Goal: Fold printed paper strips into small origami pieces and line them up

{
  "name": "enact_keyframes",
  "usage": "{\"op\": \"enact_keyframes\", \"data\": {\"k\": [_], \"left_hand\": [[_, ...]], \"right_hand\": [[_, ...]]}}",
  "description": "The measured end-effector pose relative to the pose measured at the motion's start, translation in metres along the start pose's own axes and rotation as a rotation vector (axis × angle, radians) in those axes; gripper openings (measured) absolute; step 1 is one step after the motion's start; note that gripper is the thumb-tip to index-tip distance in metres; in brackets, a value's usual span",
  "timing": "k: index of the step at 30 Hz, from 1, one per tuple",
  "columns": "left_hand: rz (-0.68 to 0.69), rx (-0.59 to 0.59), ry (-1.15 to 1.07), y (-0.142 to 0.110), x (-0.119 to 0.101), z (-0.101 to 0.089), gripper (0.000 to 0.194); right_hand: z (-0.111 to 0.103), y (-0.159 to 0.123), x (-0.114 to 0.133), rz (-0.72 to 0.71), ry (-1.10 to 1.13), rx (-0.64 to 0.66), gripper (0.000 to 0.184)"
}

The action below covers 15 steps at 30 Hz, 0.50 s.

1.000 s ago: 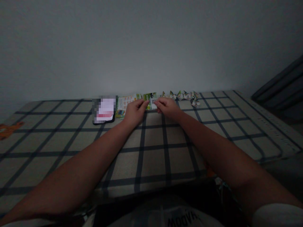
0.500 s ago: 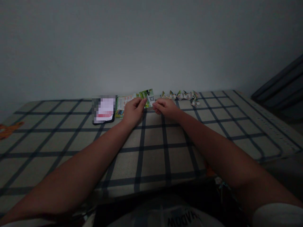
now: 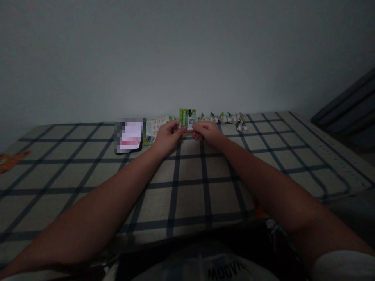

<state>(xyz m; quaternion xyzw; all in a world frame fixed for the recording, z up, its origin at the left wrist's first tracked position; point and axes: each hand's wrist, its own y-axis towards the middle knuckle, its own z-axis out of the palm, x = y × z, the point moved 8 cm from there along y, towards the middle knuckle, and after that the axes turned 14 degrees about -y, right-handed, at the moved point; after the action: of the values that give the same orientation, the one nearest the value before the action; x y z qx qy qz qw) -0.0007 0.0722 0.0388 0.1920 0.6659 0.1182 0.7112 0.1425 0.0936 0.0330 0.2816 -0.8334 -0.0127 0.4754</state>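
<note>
My left hand [image 3: 166, 136] and my right hand [image 3: 206, 132] meet at the far side of a checked cloth, both pinching the lower edge of a small green printed paper [image 3: 187, 117]. The paper stands almost upright between the fingertips. Just left of my left hand lies a flat printed leaflet [image 3: 154, 128] on the cloth.
A phone with a lit screen [image 3: 129, 136] lies left of the leaflet. A row of several small folded paper pieces [image 3: 227, 118] runs along the wall to the right of my hands. The checked cloth [image 3: 187, 183] covers the surface; an orange object [image 3: 10, 160] sits at the far left edge.
The green paper lay flat under my fingertips; it has since been lifted and turned upright between both hands. My arms have hardly moved.
</note>
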Motion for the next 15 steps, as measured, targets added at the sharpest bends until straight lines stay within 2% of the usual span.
{"op": "enact_keyframes", "data": {"k": [3,6,8,12,15], "left_hand": [[-0.012,0.067,-0.032,-0.001,0.000,0.007,0.017],[-0.041,0.106,-0.094,-0.002,0.005,0.011,0.028],[-0.019,0.055,-0.138,-0.001,0.006,0.006,0.037],[0.080,-0.136,-0.133,0.001,0.002,-0.013,0.048],[0.122,-0.174,-0.136,0.001,-0.002,-0.018,0.050]], "right_hand": [[-0.010,0.002,-0.002,0.003,-0.035,-0.115,0.046],[-0.015,0.002,-0.002,-0.004,-0.008,-0.179,0.044],[-0.014,0.003,-0.002,-0.008,0.055,-0.166,0.041],[-0.005,0.003,-0.003,0.015,0.182,-0.075,0.033],[-0.003,0.004,-0.007,0.056,0.232,-0.050,0.029]]}}
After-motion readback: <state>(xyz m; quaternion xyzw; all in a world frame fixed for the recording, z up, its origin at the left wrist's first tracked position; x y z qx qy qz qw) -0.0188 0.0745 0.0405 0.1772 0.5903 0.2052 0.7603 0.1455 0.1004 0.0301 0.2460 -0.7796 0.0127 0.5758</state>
